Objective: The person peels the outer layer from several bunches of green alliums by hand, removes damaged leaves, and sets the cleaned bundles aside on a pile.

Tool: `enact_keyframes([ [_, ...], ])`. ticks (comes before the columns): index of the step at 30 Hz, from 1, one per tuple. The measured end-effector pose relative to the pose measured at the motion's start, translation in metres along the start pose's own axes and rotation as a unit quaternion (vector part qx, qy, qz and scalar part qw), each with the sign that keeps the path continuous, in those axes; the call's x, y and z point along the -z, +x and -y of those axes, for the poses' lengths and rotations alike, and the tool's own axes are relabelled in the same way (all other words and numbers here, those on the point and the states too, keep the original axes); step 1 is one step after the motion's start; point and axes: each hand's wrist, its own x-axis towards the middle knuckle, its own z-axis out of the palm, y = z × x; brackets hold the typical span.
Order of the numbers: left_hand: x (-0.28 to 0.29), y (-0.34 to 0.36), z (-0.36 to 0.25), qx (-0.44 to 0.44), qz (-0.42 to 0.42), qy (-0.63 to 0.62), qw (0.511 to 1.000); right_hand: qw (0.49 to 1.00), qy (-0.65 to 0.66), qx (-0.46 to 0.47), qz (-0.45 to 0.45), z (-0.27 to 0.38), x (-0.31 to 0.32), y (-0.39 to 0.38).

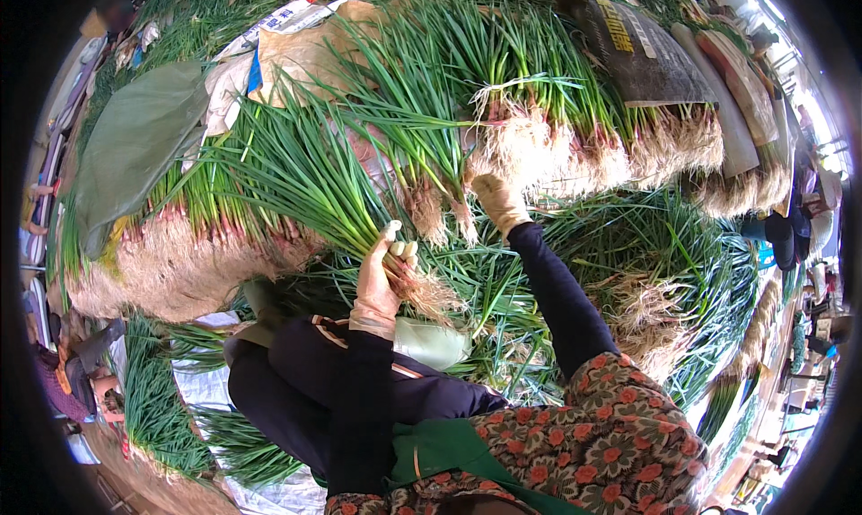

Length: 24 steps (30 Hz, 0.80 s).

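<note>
My left hand (377, 277), in a pale glove, is closed around a bunch of scallions (328, 187). Their leaves fan toward the upper left, and the pale roots hang out below my fingers at the right. My right hand (499, 203), gloved alike, is by the roots of a few loose scallions (426, 205) on the pile. Its fingers are curled in, and their tips are hidden, so what they pinch cannot be made out. Just beyond it stands a bundle of scallions (525, 124) bound with a white tie, its roots facing me.
Rows of scallions with earthy roots (184, 268) line the left. A green sheet (135, 147) and a dark printed sack (633, 52) cover parts of them. Loose scallions (651, 308) lie heaped at my right. Other people (76, 380) sit at the far left and right edges.
</note>
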Motion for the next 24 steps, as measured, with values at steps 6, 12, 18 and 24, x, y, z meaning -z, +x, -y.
enact_keyframes([
  [6, 0.021, -0.005, 0.004, -0.005, 0.038, 0.001, 0.999, 0.966, -0.238, 0.086, 0.061, 0.032, -0.044, -0.042],
  [12, 0.006, -0.006, 0.016, 0.014, -0.032, 0.206, 0.978, 0.961, -0.071, 0.223, 0.145, 0.097, -0.018, -0.104],
  [18, -0.002, -0.014, 0.018, 0.0, -0.077, 0.245, 0.967, 0.88, 0.45, -0.076, 0.131, 0.061, -0.03, -0.072],
  [24, 0.002, -0.016, 0.03, -0.033, -0.112, 0.316, 0.942, 0.926, 0.236, -0.174, 0.239, 0.118, -0.032, -0.044],
])
